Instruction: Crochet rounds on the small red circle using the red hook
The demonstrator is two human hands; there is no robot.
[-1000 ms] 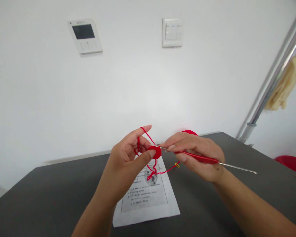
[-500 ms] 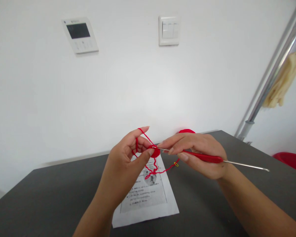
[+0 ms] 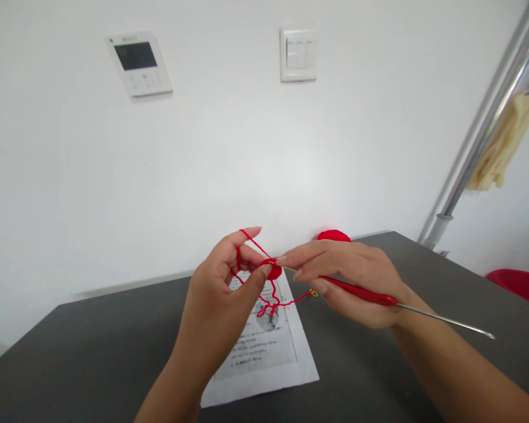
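Observation:
My left hand [image 3: 224,282] pinches a small red crochet piece [image 3: 274,271] between thumb and fingers. Red yarn [image 3: 254,241] runs over its raised index finger and loops round the other fingers. My right hand [image 3: 352,282] is closed on the red handle of a crochet hook [image 3: 364,294], whose thin metal shaft reaches the top edge of the piece. A second metal end sticks out behind the hand, pointing down to the right. The hook's tip is too small to make out in the stitches. A red yarn tail hangs below the piece, over the paper.
A printed sheet [image 3: 286,376] lies on the dark table [image 3: 123,346] under my hands. Behind my right hand sits a red yarn ball [image 3: 334,235], with a small yellow stitch marker [image 3: 314,292] nearer. A white wall with a switch panel [image 3: 298,54] stands behind the table.
The crochet hook has tilted, its rear end swinging downward and slightly right. My right hand has turned with it. The view has shifted slightly; my left hand keeps its pinch.

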